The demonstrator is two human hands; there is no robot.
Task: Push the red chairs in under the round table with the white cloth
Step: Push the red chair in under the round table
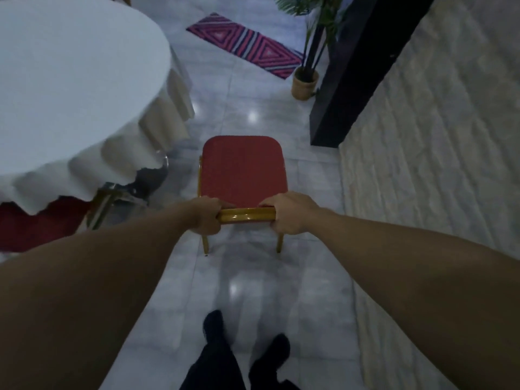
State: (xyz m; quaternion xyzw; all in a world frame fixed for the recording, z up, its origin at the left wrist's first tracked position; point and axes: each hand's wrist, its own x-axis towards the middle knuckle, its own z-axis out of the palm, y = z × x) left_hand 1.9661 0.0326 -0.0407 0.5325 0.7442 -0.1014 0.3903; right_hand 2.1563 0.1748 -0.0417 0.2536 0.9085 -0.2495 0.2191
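A red chair [243,167] with a gold metal frame stands on the tiled floor straight in front of me, its seat facing away. My left hand [206,213] and my right hand [289,212] both grip the gold top rail of its backrest, one at each end. The round table with the white cloth [64,85] fills the upper left, apart from this chair. A second red chair [33,220] sits partly under the cloth's hanging edge at the left, mostly hidden.
A black pillar [351,74] rises at the right of the chair, beside a textured white wall [436,164]. A potted plant [305,83] and a pink striped rug [247,45] lie further ahead. My dark-clad legs [225,356] show below.
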